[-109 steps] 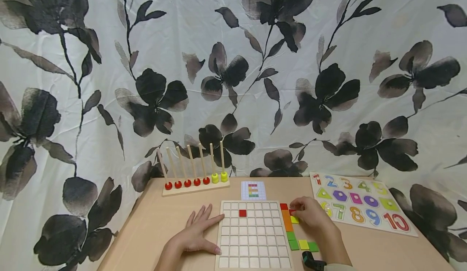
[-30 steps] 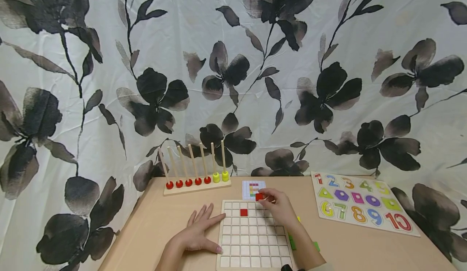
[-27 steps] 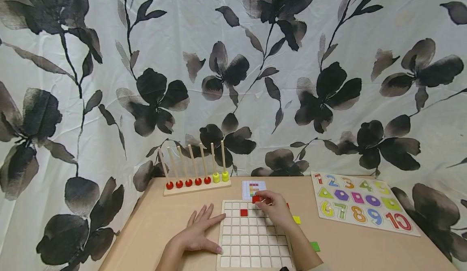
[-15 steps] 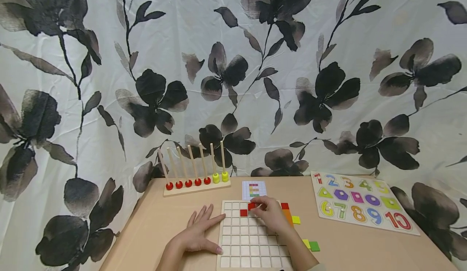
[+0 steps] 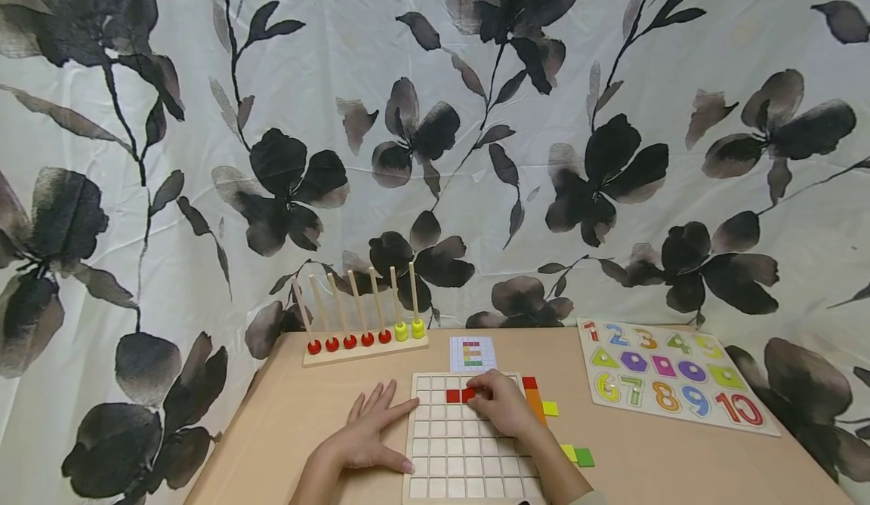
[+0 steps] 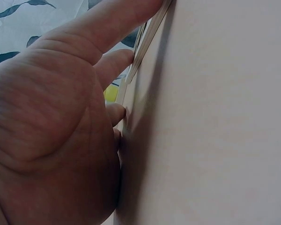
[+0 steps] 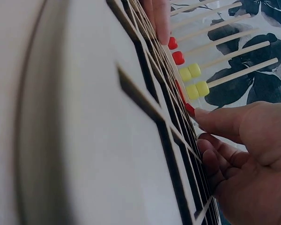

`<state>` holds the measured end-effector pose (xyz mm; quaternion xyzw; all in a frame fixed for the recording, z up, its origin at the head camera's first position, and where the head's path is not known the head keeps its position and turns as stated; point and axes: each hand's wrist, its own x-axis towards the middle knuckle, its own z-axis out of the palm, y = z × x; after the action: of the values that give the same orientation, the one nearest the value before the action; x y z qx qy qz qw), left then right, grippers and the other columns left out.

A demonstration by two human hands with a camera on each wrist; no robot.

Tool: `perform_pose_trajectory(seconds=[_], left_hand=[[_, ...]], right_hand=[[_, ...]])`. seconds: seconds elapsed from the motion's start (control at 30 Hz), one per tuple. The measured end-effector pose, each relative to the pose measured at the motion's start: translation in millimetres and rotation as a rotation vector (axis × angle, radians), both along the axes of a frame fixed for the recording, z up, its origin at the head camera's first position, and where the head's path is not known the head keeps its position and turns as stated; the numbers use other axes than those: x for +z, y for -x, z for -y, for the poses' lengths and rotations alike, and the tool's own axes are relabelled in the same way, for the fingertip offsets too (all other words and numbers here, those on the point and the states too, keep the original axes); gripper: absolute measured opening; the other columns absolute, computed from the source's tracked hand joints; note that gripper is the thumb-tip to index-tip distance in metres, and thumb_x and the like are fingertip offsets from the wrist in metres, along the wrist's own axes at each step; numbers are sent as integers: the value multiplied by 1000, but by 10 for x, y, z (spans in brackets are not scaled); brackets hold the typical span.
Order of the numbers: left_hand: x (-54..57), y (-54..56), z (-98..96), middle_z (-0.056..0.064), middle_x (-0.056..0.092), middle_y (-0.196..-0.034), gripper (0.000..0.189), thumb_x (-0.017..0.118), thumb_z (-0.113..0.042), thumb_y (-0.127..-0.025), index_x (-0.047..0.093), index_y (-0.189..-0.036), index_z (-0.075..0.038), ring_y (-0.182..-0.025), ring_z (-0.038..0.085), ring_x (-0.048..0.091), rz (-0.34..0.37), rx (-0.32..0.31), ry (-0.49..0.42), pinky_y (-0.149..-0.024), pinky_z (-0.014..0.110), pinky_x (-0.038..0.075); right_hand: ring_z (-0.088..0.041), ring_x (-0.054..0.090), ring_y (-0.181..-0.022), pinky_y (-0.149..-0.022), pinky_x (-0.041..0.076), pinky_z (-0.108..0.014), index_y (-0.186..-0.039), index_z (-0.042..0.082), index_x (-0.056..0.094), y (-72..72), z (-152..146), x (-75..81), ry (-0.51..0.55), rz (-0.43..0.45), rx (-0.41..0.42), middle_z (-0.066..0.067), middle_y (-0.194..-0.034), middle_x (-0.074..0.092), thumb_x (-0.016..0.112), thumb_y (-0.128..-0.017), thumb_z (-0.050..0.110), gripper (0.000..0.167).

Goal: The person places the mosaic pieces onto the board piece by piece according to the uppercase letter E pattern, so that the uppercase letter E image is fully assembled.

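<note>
A wooden grid board (image 5: pixel 442 448) lies on the table, with one red square tile (image 5: pixel 452 396) seated in its second row. Directly right of that, my right hand (image 5: pixel 506 407) pinches a second red tile (image 5: pixel 467 395) at the neighbouring cell. In the right wrist view the thumb of that hand (image 7: pixel 257 140) meets the red tile's edge (image 7: pixel 190 110), with the other fingers bent beneath. My left hand (image 5: pixel 363 437) lies spread at the board's left side, index finger and thumb touching its frame. The left wrist view shows its palm (image 6: pixel 51 108) and the board's side edge.
Right of the board lie red and orange tiles (image 5: pixel 533 399), yellow tiles (image 5: pixel 550 409) and a green tile (image 5: pixel 584 457), partly behind my forearm. A pattern card (image 5: pixel 473 354) sits behind the board. A bead-peg stand (image 5: pixel 367 350) and a number puzzle (image 5: pixel 673 384) flank it.
My right hand has carried a red tile from the right-hand pile, past the pattern card, down to the cell beside the first red tile. The left hand has stayed in place.
</note>
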<state>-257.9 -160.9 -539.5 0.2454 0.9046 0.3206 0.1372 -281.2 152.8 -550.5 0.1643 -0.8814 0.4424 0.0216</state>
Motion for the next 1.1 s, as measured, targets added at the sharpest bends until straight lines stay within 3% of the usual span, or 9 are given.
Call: perform_pose_trajectory(seconds=[0.7,1.1], left_hand=[[13,11,2,26,7,-173,102,91,-58,-70,47,-157,-30,-159,51,-3,-1,1,20,-122,73,-9],[-21,39,7,24,6,-174,103,91,-59,-69,47,-157,-30,-160,48,-5,2,5,27,-122,72,-10]], right_hand=[[-14,51,-81,-67,43,-21,-118,4,74,1,41,20,-77,-25,-44,1,-90,58,77,-93,10,26],[-14,53,-86,-74,48,-22,-116,5,76,0,29,60,-100,-22,-66,0,-100,66,75,-94,7,22]])
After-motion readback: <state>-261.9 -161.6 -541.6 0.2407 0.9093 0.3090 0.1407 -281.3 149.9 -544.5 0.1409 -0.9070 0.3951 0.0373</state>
